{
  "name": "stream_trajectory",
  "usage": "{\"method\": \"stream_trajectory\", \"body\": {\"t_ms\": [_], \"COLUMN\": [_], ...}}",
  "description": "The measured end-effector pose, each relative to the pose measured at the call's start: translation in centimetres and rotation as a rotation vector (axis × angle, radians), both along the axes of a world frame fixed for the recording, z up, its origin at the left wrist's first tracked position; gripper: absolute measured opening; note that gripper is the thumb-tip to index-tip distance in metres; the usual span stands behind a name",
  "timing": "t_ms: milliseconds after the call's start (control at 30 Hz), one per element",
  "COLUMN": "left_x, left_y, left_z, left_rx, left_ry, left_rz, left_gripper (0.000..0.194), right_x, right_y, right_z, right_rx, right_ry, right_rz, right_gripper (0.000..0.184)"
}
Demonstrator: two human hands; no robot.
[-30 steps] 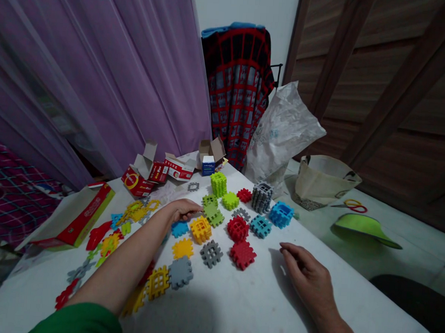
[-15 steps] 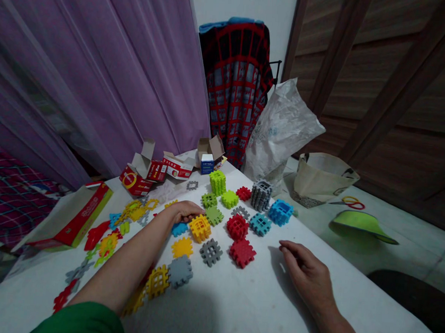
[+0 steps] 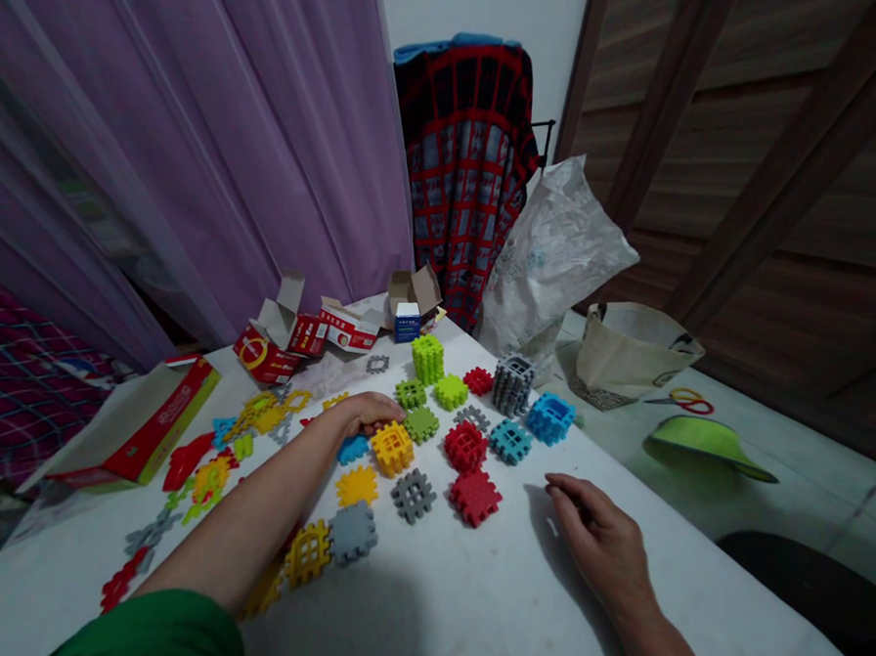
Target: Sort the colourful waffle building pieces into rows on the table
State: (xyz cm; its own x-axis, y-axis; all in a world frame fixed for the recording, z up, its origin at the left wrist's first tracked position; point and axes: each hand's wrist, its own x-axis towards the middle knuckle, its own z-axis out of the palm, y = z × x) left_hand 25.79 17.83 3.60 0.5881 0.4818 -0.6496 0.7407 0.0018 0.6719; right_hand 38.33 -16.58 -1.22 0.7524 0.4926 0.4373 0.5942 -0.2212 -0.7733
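Observation:
My left hand (image 3: pixel 373 413) reaches over the table with its fingers curled down, between a yellow cube-shaped block (image 3: pixel 392 448) and a flat olive-green interlocking piece (image 3: pixel 422 424). Its fingertips lie close to the edge of the green piece; whatever they grip is hidden. Partly under that arm is a blue piece (image 3: pixel 353 449). Off to the right, my right hand (image 3: pixel 607 547) hovers low over the table, loosely bent, with nothing visible in it. Nearest to it lie a flat red piece (image 3: pixel 475 496) and a blue windowed piece (image 3: pixel 510 441).
A stack of grey pieces (image 3: pixel 512 384) and a blue block (image 3: pixel 551 418) stand near the table's right edge. A lime stack (image 3: pixel 428 359) is further back. Opened cartons (image 3: pixel 267 355) line the far side. More pieces, including a grey square (image 3: pixel 354 532), lie left of centre.
Both hands keep almost the same places and poses. The whole view has shifted very slightly; no block has visibly moved.

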Motion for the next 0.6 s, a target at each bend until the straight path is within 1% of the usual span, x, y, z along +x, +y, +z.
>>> {"method": "stream_trajectory", "body": {"t_ms": [233,467,600], "left_x": [0.01,0.08,0.08], "left_y": [0.15,-0.43,-0.61], "left_z": [0.24,0.11,-0.21], "left_rx": [0.019,0.012,0.009], "left_ry": [-0.017,-0.035,-0.058], "left_rz": [-0.022,0.039,0.064], "left_gripper": [0.048,0.034,0.034], "right_x": [-0.06,-0.07,-0.09], "right_y": [0.06,0.04,0.08], "right_z": [0.10,0.04,0.09], "right_rx": [-0.006,-0.010,-0.019], "right_ry": [0.008,0.013,0.025], "right_rz": [0.009,0.020,0.019], "right_gripper": [0.026,0.025,0.027]}}
